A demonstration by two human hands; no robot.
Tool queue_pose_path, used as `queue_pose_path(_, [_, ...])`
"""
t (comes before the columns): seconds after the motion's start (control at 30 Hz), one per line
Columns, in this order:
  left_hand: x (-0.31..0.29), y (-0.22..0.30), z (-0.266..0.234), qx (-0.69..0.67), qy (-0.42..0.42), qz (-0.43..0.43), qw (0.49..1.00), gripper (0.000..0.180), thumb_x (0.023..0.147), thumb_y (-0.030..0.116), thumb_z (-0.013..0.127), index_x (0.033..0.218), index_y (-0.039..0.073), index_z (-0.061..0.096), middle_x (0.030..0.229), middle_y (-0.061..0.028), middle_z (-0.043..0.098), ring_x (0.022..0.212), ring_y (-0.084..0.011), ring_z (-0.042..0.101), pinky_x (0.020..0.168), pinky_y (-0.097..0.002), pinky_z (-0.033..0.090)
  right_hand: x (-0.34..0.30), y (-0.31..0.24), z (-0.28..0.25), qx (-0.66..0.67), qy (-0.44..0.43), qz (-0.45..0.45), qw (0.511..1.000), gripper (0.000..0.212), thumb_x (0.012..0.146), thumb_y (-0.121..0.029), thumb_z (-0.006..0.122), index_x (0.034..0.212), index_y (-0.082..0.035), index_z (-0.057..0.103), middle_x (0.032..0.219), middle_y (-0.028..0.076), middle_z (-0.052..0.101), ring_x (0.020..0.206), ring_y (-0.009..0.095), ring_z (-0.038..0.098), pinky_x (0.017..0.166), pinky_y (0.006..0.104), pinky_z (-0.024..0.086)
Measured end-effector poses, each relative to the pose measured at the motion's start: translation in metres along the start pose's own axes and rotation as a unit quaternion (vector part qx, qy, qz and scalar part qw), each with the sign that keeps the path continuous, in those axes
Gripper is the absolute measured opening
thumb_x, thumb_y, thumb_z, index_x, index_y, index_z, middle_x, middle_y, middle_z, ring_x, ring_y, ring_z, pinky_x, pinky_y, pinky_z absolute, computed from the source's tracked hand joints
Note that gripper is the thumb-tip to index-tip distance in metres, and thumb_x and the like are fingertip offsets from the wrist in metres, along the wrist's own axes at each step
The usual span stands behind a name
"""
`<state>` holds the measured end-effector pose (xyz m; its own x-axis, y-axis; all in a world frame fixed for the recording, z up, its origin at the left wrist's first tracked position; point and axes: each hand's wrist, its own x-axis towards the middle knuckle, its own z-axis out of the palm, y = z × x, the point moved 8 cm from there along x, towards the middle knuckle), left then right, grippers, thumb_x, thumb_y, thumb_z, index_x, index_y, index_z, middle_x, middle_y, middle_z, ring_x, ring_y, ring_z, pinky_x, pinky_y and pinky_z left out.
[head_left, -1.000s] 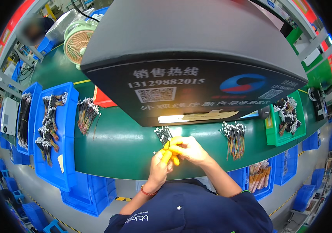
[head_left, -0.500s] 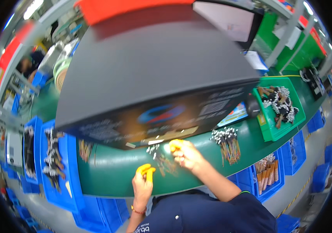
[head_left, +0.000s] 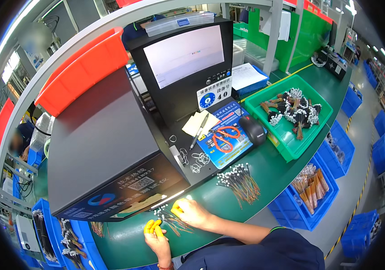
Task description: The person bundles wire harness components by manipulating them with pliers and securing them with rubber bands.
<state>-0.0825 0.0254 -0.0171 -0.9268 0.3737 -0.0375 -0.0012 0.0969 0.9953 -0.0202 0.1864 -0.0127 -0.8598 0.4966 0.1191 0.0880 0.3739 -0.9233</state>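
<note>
A small spread of thin wires with white connector ends (head_left: 174,222) lies on the green tabletop between my hands. My left hand (head_left: 157,240), in yellow finger cots, is beside its left edge, fingers curled with their tips close together. Above the wires' right side is my right hand (head_left: 195,214), also in yellow cots, its thumb and fingers pinched near the white ends. Whatever either hand holds is too small to make out. Further right, a larger fan of similar wires (head_left: 242,185) rests on the table.
A large black box-shaped machine (head_left: 104,135) stands just beyond my hands. Behind are a monitor (head_left: 190,54), orange-handled pliers (head_left: 223,143) and a black mouse (head_left: 252,130). A green bin (head_left: 287,150) of wire bundles sits at right. Blue bins (head_left: 287,202) hang along the table's edge.
My head view has swung right and back, bringing the monitor, pliers and mouse into sight. Both hands stay at the small spread of wires, the right one now closer to the left.
</note>
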Motion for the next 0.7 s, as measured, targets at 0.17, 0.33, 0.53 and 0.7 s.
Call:
queue_pose_path(0.17, [0.0,0.0,-0.007,-0.046,0.039,0.016,0.998,0.025,0.085,0.004,0.043,0.109,-0.002,0.039,0.086,-0.0121,0.055,0.056,-0.0067,0.048,0.037,-0.0131,0.037,-0.004,-0.018,0.004,-0.234,-0.014,0.004,0.972,0.033,0.075,-0.028,0.058,0.089,0.001,0.049,0.079,0.017,0.05,0.061,0.028,0.057,0.054,0.0356,0.048])
queue_pose_path(0.33, [-0.003,0.0,-0.012,-0.072,0.069,0.036,0.994,0.026,0.085,0.005,0.041,0.111,-0.001,0.038,0.083,-0.0114,0.054,0.055,-0.0065,0.047,0.038,-0.0134,0.037,-0.012,-0.05,0.034,-0.335,-0.012,-0.082,0.939,0.031,0.071,-0.026,0.06,0.082,0.0,0.049,0.074,0.012,0.048,0.058,0.02,0.059,0.047,0.0277,0.049])
queue_pose_path(0.53, [-0.001,0.004,-0.011,-0.052,0.057,0.05,0.996,0.029,0.086,0.008,0.043,0.113,-0.002,0.036,0.086,-0.0111,0.054,0.056,-0.0065,0.047,0.039,-0.0133,0.038,-0.011,-0.036,0.036,-0.426,0.011,-0.061,0.903,0.014,0.069,-0.007,0.051,0.081,-0.001,0.05,0.073,0.01,0.05,0.053,0.016,0.059,0.044,0.0248,0.049])
queue_pose_path(0.7, [-0.004,0.009,-0.017,-0.077,0.06,0.011,0.995,0.028,0.084,0.003,0.045,0.112,0.002,0.04,0.091,-0.0086,0.055,0.061,-0.0073,0.05,0.045,-0.016,0.041,-0.032,-0.02,-0.011,-0.405,-0.004,-0.07,0.912,0.011,0.067,-0.007,0.052,0.077,-0.005,0.056,0.068,0.012,0.052,0.052,0.023,0.055,0.042,0.0322,0.047])
